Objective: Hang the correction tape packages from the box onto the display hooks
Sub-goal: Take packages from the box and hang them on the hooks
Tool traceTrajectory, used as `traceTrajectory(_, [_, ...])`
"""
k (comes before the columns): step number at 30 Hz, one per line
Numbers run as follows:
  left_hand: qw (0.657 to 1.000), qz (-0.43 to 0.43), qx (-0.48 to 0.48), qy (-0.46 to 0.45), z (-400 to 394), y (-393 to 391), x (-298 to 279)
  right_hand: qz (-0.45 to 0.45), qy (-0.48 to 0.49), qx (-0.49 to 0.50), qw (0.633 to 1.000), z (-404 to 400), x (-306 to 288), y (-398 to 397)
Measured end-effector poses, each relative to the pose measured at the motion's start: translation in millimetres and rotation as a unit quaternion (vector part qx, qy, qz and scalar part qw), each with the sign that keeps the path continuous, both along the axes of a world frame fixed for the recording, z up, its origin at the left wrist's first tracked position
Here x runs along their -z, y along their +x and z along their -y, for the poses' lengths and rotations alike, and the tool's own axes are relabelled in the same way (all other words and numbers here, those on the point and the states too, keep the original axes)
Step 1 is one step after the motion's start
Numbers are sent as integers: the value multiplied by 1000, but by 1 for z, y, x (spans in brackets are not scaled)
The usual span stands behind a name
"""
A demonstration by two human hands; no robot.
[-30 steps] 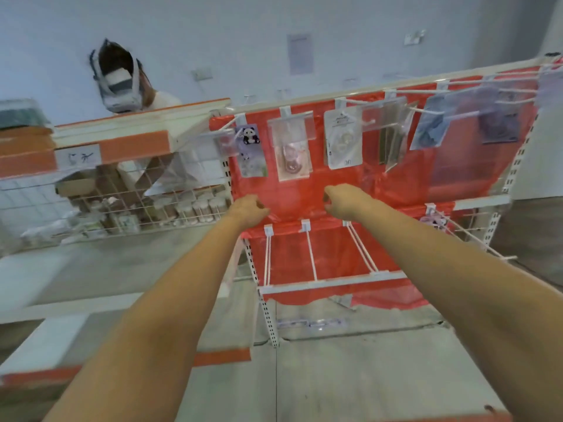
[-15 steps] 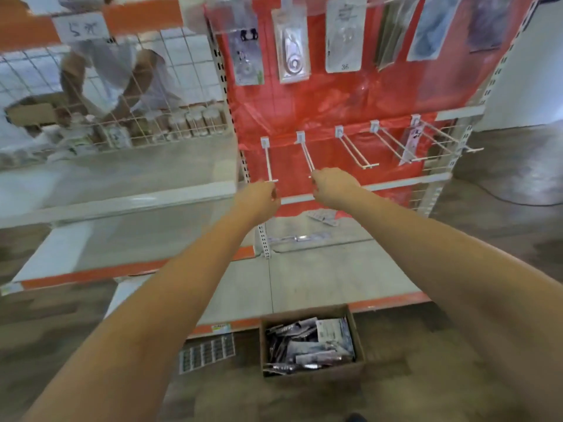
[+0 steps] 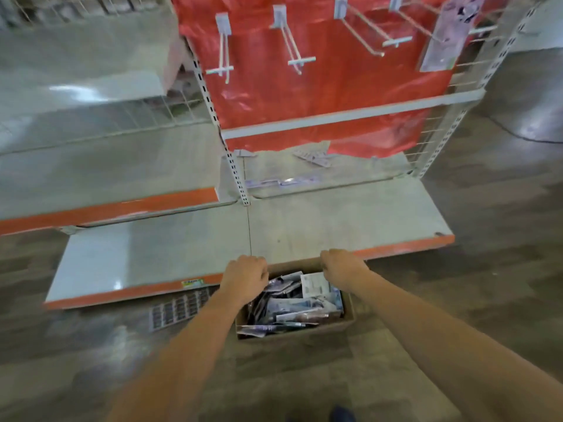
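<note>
Both hands [image 3: 246, 277] [image 3: 341, 264] lowered from hooks [image 3: 224, 60] to box [image 3: 347, 318], jumbled grey-white packages [image 3: 292, 306], curled grips holding nothing

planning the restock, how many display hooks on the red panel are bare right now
3 bare: left hook, next hook, and third hook. A fourth hook at the right carries a package; more may be hidden above the frame.

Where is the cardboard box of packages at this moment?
In the head view, the cardboard box sits on the floor at lower centre, against the front edge of the bottom shelf, with the left hand and right hand over it.
</note>
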State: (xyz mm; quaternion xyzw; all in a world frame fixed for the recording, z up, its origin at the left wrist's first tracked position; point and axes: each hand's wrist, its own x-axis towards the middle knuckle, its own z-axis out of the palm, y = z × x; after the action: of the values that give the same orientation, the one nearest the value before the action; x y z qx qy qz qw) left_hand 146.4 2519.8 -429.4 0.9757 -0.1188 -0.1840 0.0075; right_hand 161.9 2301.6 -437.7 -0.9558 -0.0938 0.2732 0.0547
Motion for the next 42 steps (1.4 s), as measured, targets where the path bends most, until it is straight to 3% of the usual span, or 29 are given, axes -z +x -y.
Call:
traceTrajectory(4, [997,-65,-28,-16,-16,-6,107,-43,4,30,999,12,111,-5])
traceTrajectory(9, [970,-221,-72,-64,-37,-4,225,-92,-8,-10,996,20,240,-6])
traceTrajectory(13, [951,-309,-26,-10,-50,-2,296,-116,-22,-32,992,23,309,-2])
traceTrajectory(17, [947,-321,11,-3,-58,-5,337,-120,-16,-65,990,27,356,4])
traceTrajectory(21, [951,-307,34,-28,-56,-11,346,-139,-13,-77,987,32,383,6])
traceTrajectory(26, [945,-322,53,21,-56,-15,341,-148,-33,-92,984,39,406,-4])
traceTrajectory(33, [986,-151,3,70,-61,4,330,-87,24,-47,995,44,397,7])
traceTrajectory(36, [987,-118,-92,-55,-68,19,324,-54,134,32,989,47,385,16])
traceTrajectory(39, [954,-89,-187,-218,-68,26,329,-28,268,119,956,39,370,23])
traceTrajectory(42, [921,-86,-244,-293,-56,28,337,-15,330,153,931,22,360,27])
